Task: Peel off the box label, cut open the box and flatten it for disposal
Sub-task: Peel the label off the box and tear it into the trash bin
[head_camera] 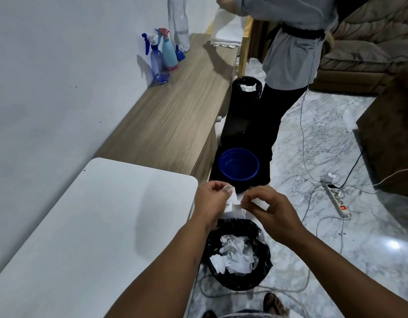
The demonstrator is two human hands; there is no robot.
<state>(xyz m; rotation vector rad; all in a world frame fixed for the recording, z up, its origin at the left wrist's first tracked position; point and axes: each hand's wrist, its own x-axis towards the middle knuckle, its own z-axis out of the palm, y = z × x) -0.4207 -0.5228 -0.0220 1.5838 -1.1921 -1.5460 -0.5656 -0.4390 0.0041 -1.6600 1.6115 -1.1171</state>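
A white paper label hangs between my two hands, above a black-lined waste bin on the floor. My left hand pinches its upper left part between thumb and fingers. The right edge of the label is pinched by my right hand. Crumpled white paper scraps lie inside the bin. No box is in view.
A white table stands at my left, a wooden counter beyond it with spray bottles. A blue bucket and a second black bin sit ahead. Another person stands by the counter. Power strip and cables cross the floor.
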